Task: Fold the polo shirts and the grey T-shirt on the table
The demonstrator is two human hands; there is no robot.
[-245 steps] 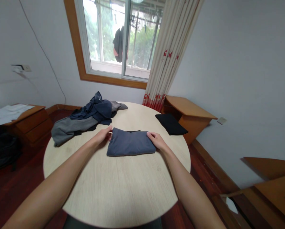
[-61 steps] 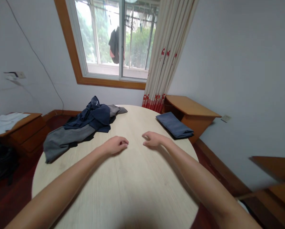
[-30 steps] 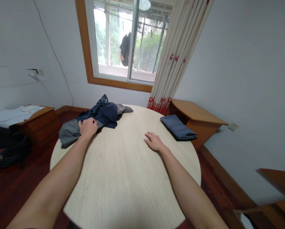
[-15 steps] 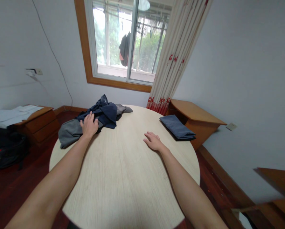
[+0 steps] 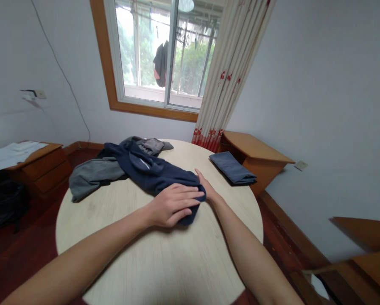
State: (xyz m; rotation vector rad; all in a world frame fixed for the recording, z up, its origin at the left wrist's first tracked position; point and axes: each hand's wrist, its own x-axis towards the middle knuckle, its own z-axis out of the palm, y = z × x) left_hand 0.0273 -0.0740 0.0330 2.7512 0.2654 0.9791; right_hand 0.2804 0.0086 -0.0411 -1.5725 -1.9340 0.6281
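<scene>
A navy garment (image 5: 158,173) with a short white mark stretches from the clothes pile to the middle of the round table. Over its near end lies my left hand (image 5: 175,203), palm down, fingers stretched out across the cloth. My right hand (image 5: 208,189) is at the garment's right end with one digit raised; the cloth and my left hand hide its other fingers. A grey garment (image 5: 96,174) lies at the table's left, partly beneath the navy one. Behind them is a lighter grey crumpled cloth (image 5: 155,146).
A folded dark blue-grey garment (image 5: 233,168) lies near the right edge of the light wooden table (image 5: 139,267). A wooden desk (image 5: 260,148) stands beyond it. At the left are a low cabinet (image 5: 45,167) with papers and a black bag (image 5: 5,201). A curtain (image 5: 224,80) hangs behind.
My left hand has moved right and nearer, and the navy garment now stretches out from the pile. My right hand, earlier resting on the table, now meets the garment's end. The view has shifted slightly.
</scene>
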